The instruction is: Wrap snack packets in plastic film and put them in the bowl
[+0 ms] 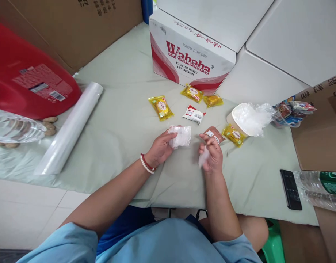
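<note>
- Pale green cloth (124, 120) covered the table, with a Wahaha water carton (190, 60) at the back, beyond both hands.
- Left hand (160, 149) pinched a crumpled clear plastic bag (181, 136) between thumb and fingertips, just above the cloth.
- Right hand (213, 156) was curled shut around a wisp of clear film (203, 159); its fingertips touched a brown snack packet (214, 134) lying just beyond them.
- A yellow packet (233, 134) lay just right of that grip, and a white-and-red packet (194, 114) beyond the two hands.
- A roll of plastic wrap (71, 128) lay well to the left.
</note>
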The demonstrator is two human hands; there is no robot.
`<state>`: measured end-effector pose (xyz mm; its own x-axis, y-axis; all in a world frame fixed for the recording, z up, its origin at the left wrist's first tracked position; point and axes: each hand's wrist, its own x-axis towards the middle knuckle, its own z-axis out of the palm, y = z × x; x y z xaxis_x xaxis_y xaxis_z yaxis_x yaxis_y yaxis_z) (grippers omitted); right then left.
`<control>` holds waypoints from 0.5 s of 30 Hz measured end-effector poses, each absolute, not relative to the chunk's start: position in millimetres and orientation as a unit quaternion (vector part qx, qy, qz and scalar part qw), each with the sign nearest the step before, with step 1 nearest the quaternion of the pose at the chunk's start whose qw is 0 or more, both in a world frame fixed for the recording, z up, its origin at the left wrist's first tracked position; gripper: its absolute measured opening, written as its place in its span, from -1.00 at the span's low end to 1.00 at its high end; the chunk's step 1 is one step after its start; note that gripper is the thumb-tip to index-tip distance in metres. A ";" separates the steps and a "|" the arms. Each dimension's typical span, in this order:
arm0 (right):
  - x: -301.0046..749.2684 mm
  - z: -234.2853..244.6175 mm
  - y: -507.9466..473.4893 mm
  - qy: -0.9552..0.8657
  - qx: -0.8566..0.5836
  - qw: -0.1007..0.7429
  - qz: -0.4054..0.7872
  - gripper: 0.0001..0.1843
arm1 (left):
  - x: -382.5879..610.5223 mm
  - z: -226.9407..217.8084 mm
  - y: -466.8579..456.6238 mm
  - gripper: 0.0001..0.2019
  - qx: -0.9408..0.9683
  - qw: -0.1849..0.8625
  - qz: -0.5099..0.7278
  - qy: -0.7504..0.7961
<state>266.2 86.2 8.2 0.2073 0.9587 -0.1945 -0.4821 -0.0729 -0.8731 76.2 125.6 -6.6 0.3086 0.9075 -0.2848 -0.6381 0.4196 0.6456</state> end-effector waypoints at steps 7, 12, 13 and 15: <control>234.4 1.3 84.8 -0.350 -0.515 0.542 0.565 -0.37 | 76.0 -5.0 120.4 -0.40 0.283 0.789 0.473 0.271; 212.3 -4.0 77.0 -0.418 -0.481 0.516 0.571 -0.46 | 72.7 -5.0 117.5 -0.31 0.340 0.781 0.439 0.287; 215.3 0.8 76.2 -0.435 -0.489 0.515 0.554 -0.53 | 71.3 -4.8 118.7 -0.28 0.340 0.779 0.442 0.288; 234.4 18.5 79.1 -0.460 -0.518 0.530 0.489 -0.60 | 68.6 -4.5 122.8 -0.26 0.327 0.778 0.459 0.279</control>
